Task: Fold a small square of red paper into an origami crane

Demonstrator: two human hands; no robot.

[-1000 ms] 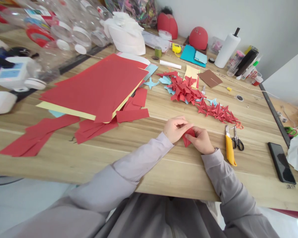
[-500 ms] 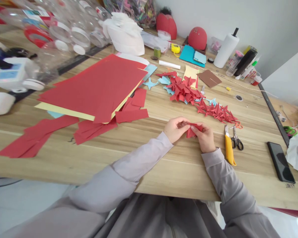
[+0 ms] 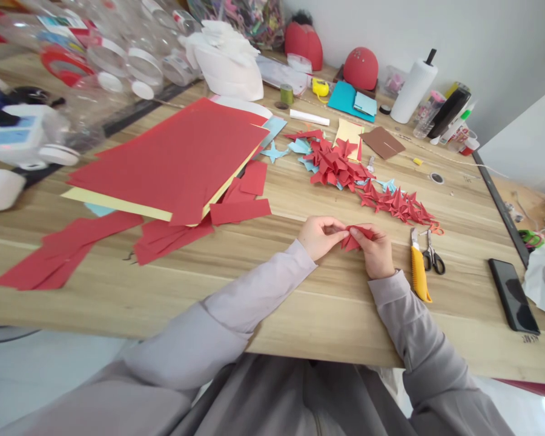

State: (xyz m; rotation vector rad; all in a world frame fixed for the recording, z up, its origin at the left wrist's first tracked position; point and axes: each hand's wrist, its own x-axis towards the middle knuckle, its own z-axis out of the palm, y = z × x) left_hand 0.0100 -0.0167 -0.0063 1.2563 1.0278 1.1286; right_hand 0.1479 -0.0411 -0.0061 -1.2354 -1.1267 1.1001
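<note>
Between my two hands is a small folded piece of red paper (image 3: 351, 242), partly hidden by the fingers. My left hand (image 3: 320, 236) pinches its left edge between thumb and fingertips. On the other side, my right hand (image 3: 376, 249) grips it with the thumb pressed on top. Beyond the hands lies a pile of folded red paper stars (image 3: 338, 162), with a row of more red stars (image 3: 397, 204) to its right. A yellow utility knife (image 3: 419, 272) and small black-handled scissors (image 3: 432, 257) rest just right of my right hand.
Large red paper sheets (image 3: 177, 157) are stacked at left, with cut red strips (image 3: 68, 251) around them. A phone (image 3: 512, 295) lies near the right edge. Clear plastic bottles (image 3: 145, 66) crowd the back left. A brown paper piece (image 3: 382, 143) is toward the back.
The red paper between my fingers shows a smaller, narrower shape than before. My left fingertips have shifted very slightly; both hands stay in nearly the same place.
</note>
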